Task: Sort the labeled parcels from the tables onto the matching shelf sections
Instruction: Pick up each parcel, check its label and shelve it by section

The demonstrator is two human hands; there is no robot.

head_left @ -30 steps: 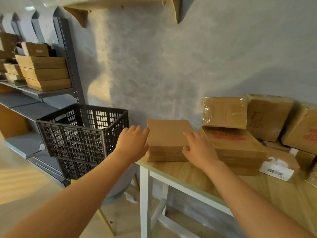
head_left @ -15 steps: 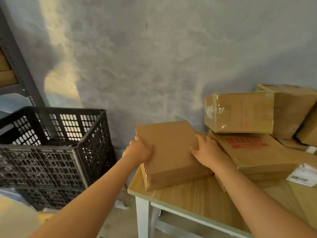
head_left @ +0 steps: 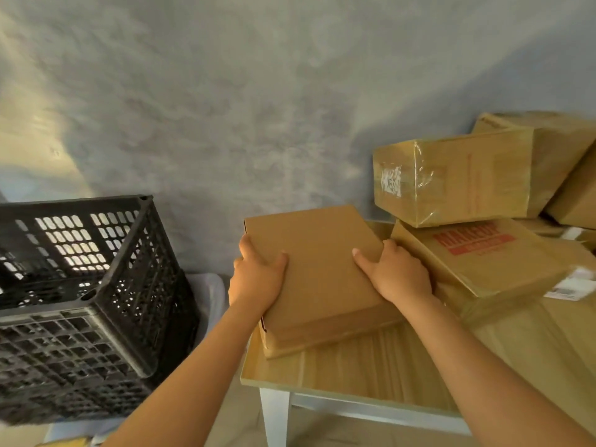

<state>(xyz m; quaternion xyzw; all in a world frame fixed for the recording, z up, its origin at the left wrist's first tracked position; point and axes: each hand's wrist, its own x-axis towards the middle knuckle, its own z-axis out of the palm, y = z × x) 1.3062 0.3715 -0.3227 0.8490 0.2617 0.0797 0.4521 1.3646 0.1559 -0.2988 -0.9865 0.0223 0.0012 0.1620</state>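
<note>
Left hand: the left hand clasps the left edge of the flat box, thumb lying on the lid and the other fingers wrapped down over the side, out of sight.
Right hand: the right hand grips the opposite, right edge of the same box, thumb stretched across the lid and fingers curled over the side next to the neighbouring parcel.
Flat box: a plain brown cardboard box, wide and shallow, lying at the near left corner of the desk with its near end tipped slightly toward the desk edge; I cannot tell whether it has left the wood. No label shows on the lid.
Handling: the card looks stiff and matt, so it should give good grip and not buckle between two palms. Weight cannot be read here; the two-sided hold suits either case. Best held at mid-length on both long sides, kept level.
Neighbours: just to the right lies a parcel with red print, close against the right hand's knuckles, and a film-wrapped box sits on top of it. Lifting straight up before swinging away should avoid snagging them.
Crate: a black plastic crate stands to the left of the desk, apart from it.
</note>
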